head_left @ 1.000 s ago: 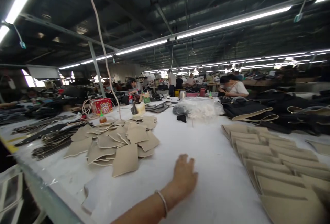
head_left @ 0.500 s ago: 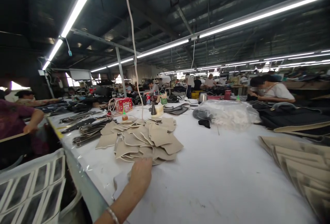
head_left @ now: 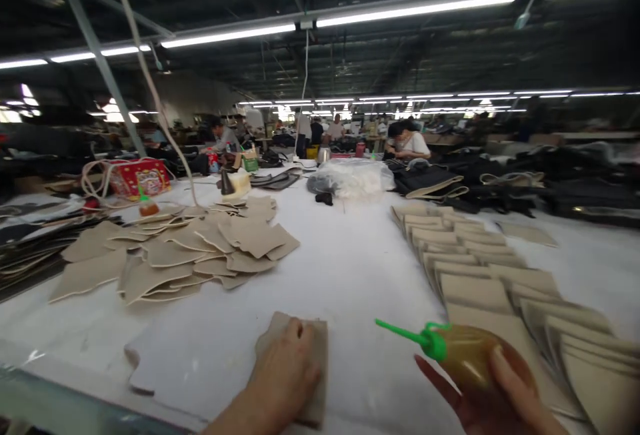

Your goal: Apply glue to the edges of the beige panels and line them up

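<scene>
My left hand (head_left: 287, 371) is closed over a beige fabric piece (head_left: 320, 348) on the white table, fingers curled on its face. In my right hand (head_left: 493, 401), at the lower right, is a squeeze bottle (head_left: 470, 355) of amber liquid. Its green nozzle points left, toward the beige piece but apart from it. A flat, pale piece (head_left: 200, 355) with a notched left edge lies beside my left hand. Farther back on the left is a loose pile of beige pieces (head_left: 200, 248). Overlapping beige pieces (head_left: 470, 288) run in rows along the right.
At the back of the table are a red box (head_left: 140, 178), a second amber bottle (head_left: 149, 207) with a green tip, a dark cone (head_left: 227, 183) and a clear plastic bag (head_left: 355, 178). Dark bundles (head_left: 425, 178) lie back right. A person (head_left: 407, 141) bends over work beyond.
The view has swung right. My left hand has come from the pile's front edge to nearer me, now with a beige piece under it. My right hand and the bottle have entered view.
</scene>
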A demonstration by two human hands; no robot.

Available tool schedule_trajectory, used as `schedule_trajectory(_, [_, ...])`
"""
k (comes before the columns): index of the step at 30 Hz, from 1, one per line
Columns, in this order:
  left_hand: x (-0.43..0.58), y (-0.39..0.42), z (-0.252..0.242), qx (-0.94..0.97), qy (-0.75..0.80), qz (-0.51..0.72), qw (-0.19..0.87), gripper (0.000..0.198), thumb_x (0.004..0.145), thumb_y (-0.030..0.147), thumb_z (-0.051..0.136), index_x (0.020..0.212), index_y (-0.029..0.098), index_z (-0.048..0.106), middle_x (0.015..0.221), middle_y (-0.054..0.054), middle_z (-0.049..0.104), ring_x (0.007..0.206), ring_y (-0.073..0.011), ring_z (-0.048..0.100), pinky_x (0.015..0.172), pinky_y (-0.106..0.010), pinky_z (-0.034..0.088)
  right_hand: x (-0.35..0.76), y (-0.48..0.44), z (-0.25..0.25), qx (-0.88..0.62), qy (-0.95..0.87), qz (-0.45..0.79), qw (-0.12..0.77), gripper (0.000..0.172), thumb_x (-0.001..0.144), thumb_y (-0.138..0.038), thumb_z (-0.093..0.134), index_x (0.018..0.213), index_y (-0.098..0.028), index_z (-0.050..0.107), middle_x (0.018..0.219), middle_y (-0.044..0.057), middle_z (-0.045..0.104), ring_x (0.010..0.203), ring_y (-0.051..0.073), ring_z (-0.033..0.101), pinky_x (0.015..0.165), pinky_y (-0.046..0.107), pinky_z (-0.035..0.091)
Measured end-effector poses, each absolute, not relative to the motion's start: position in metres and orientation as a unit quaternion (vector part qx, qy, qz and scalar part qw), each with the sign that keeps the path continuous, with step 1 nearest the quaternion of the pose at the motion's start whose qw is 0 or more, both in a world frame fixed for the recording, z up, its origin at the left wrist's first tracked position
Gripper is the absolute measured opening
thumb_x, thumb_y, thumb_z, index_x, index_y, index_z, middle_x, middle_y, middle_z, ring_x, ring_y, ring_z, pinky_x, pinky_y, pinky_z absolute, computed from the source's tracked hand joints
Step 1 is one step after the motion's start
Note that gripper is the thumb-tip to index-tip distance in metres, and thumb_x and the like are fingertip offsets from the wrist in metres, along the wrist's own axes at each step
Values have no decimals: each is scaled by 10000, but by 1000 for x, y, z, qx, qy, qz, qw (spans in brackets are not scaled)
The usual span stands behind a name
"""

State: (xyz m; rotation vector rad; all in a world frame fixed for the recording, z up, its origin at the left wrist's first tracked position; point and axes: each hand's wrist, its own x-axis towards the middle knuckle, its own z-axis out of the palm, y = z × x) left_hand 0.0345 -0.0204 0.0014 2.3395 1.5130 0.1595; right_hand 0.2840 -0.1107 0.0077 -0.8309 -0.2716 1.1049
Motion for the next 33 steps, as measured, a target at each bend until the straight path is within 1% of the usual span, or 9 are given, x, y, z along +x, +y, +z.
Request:
schedule_trajectory(2, [34,-27,-5,816,544,32,192,449,774,215,537,1221,187,500,1272,-126,480,1088,-236,508,914,-330,412,275,-112,14,-409,-155,489,755,328,704,-345,754,1004,-242,672,993,71,717,953,302,655,833,471,544])
schedule_trajectory(6, [38,-32,0,821,548,-7,158,353,780,167,502,1132,154,526,1223,-150,482,1046,-247,533,881,-346,425,263,-113,11,-481,-216,435,730,481,633,-328,811,1067,-226,630,999,45,687,926,235,631,742,283,561])
schedule_trajectory(12, [46,-25,7,829,540,-42,139,293,770,219,523,1051,139,535,1132,-155,512,995,-273,551,841,-381,437,255,-110,8,-531,-298,374,700,510,639,-368,799,1080,-250,572,890,13,633,840,234,598,726,360,553])
schedule_trajectory(15, [52,-22,9,826,548,-45,124,341,723,237,543,1049,136,529,1106,-159,524,941,-276,567,803,-382,451,255,-109,10,-555,-360,330,673,505,655,-402,778,1084,-243,563,868,17,615,811,229,588,722,336,520])
schedule_trajectory(19, [62,-19,11,824,556,-60,95,409,650,138,540,1059,127,538,1098,-167,542,906,-267,582,766,-360,463,252,-110,16,-586,-414,260,646,481,663,-416,767,1062,-238,566,934,23,612,842,225,580,729,290,469])
schedule_trajectory(22, [63,-16,14,833,542,-88,70,372,694,74,475,1048,133,574,1077,-153,571,915,-242,591,769,-333,462,251,-110,17,-589,-435,254,632,486,681,-438,743,1082,-245,547,942,19,606,844,228,583,759,305,457])
schedule_trajectory(26, [48,-8,19,854,506,-88,78,314,802,122,379,958,191,643,990,-98,619,860,-216,611,749,-323,464,252,-107,12,-588,-474,249,606,480,730,-442,703,1126,-256,504,991,29,588,901,245,583,791,328,458])
schedule_trajectory(30, [34,-2,12,868,475,-41,136,448,832,137,348,1179,298,581,902,-46,642,856,-190,615,773,-301,455,249,-97,7,-579,-543,218,567,472,758,-401,697,1151,-266,473,1032,33,564,884,229,586,826,339,461])
schedule_trajectory(33, [32,-1,1,870,470,-10,151,488,828,123,340,1238,288,546,915,-52,642,861,-193,616,783,-299,453,245,-88,5,-568,-600,196,528,480,767,-361,696,1171,-270,452,1076,38,561,907,225,588,851,342,462])
